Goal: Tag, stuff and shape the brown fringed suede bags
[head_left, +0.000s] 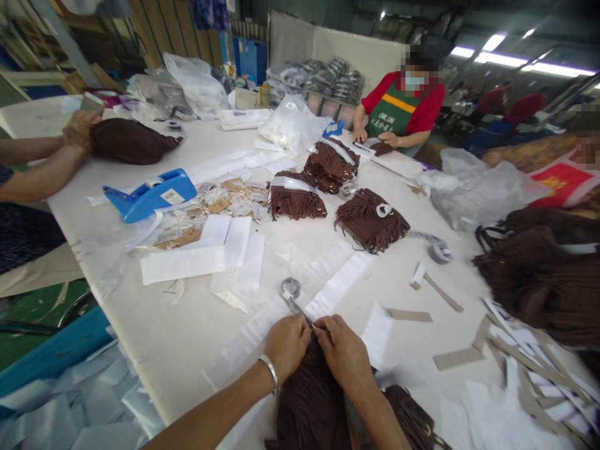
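Note:
A brown fringed bag (312,400) lies at the table's near edge, between my forearms. At its far end my left hand (288,340), with a silver bracelet at the wrist, is closed in a pinch. Close beside it, my right hand (344,353) pinches the same end, the fingertips of both hands nearly meeting. A narrow greyish strip (294,305) runs from the fingertips toward a small wrapped coil (290,287). The exact part between my fingers is too small to make out. Another brown fringed bag (407,412) lies partly hidden right of my right forearm.
Brown fringed bags (372,222) lie mid-table, near a blue tape dispenser (150,194), tags (229,200) and white sheets (197,262). Paper strips (539,375) and a dark bag pile (544,269) fill the right. A co-worker (398,112) works opposite; another's hands (79,128) hold a brown pouch (134,140).

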The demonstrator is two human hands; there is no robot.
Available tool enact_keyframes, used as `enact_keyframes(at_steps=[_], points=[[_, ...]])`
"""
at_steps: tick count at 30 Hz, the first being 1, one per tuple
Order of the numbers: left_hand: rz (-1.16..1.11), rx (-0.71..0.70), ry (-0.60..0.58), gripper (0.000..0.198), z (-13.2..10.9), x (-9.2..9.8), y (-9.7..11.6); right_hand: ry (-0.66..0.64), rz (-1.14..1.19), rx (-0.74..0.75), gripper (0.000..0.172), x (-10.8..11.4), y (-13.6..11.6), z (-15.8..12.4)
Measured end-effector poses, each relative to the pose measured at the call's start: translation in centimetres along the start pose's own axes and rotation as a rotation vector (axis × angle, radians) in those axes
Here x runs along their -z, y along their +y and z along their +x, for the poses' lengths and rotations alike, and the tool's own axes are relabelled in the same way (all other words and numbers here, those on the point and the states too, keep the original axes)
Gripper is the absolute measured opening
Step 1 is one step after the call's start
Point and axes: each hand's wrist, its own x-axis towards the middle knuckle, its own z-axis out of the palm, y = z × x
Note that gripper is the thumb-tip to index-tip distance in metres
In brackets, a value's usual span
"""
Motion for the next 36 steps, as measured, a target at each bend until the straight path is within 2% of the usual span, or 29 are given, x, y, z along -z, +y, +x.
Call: enact_keyframes(at_steps=[4,7,8,11,17,20,22,24,27,29,32,36], points=[[-0.028,-0.079,-0.059,0.022,0.1,0.4,0.1,0.091,-0.113,0.070,0.026,0.2,-0.7,-0.1],[-0.129,-0.107,-0.173,0.010,0.8,1.2,-0.4,0.107,-0.131,0.099,0.030,0.2,-0.9,0.0],[-0.181,-0.100,-0.224,0.005,1.1,1.6,-0.7,0.111,-0.129,0.100,0.031,0.1,-0.9,0.0],[-0.376,-0.039,-0.352,0.012,1.9,2.7,-1.6,0.141,-0.120,0.099,0.032,0.0,-0.6,0.0],[-0.695,0.043,-0.411,0.013,1.4,3.7,-2.4,0.235,-0.112,0.208,0.032,-0.6,-0.5,-0.6],[-0.795,0.026,-0.401,0.015,1.1,3.6,-2.0,0.238,-0.090,0.214,0.021,-0.5,-1.0,-0.8],[-0.856,0.001,-0.360,0.018,1.2,3.5,-1.8,0.252,0.007,0.170,0.019,-0.3,-1.2,-0.8],[-0.921,-0.017,-0.266,0.023,1.1,3.4,-1.5,0.262,0.226,0.060,0.018,-0.1,-1.1,-0.6],[-0.990,-0.052,-0.091,0.025,0.7,2.8,-1.1,0.206,0.631,-0.137,0.026,0.0,-0.5,-0.3],[-0.959,-0.088,-0.060,0.029,0.5,2.0,-0.9,0.158,0.807,-0.197,0.030,-0.1,-0.2,-0.2],[-0.909,-0.096,-0.076,0.022,0.4,1.0,-0.4,0.143,0.901,-0.208,0.031,0.0,-0.2,-0.1],[-0.941,-0.066,-0.060,0.015,1.0,0.6,-0.2,0.183,0.858,-0.227,0.030,0.2,-0.3,-0.1]])
